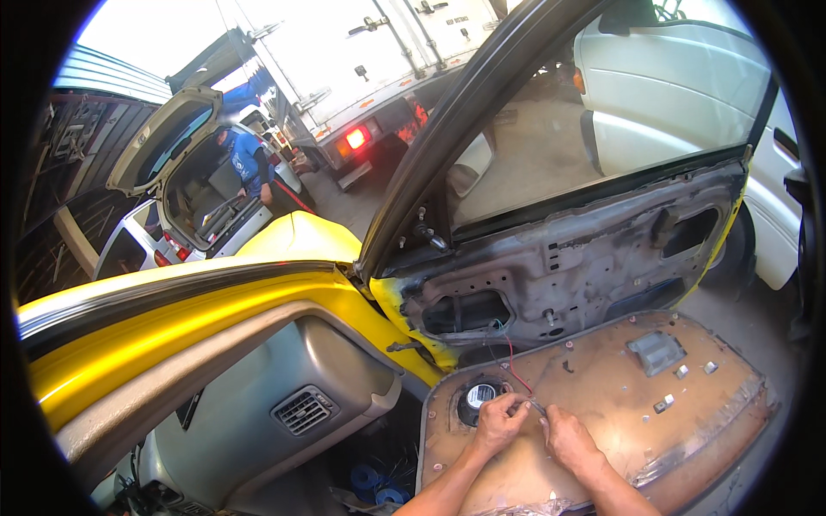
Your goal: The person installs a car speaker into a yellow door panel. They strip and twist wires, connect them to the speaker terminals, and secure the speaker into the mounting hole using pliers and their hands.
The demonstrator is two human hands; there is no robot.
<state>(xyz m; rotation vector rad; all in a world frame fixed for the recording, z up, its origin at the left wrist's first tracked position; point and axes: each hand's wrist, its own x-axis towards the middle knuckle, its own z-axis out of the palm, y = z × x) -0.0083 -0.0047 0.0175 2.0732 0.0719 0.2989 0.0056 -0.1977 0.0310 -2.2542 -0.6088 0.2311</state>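
Observe the grip of the left hand: closed to a narrow pinch, thumb against fingertips, apparently clamped on the thin red wire at its lower end. Read the grip of the right hand likewise as pinched together on that end, just beside the left fingertips. Treat the exact contact as uncertain: too small to tell.

Locate the wire above the large brown board-like door panel, curving slackly down to the fingers from near the dark rounded opening in the bare grey metal inner door. Note also the round black speaker with a white centre disc, set in the panel beside the left hand.

For the present step, judged to be fingertip work on the wire end, anchor with the left pinch and make fine twists or pulls with the right. Pinch close to the tip for control. Leave slack toward the door; avoid tugging against the opening. Steady both wrists over the panel. Inspect for stray strands before letting go. Expect light, springy handling, with likely loss of the end on early release.
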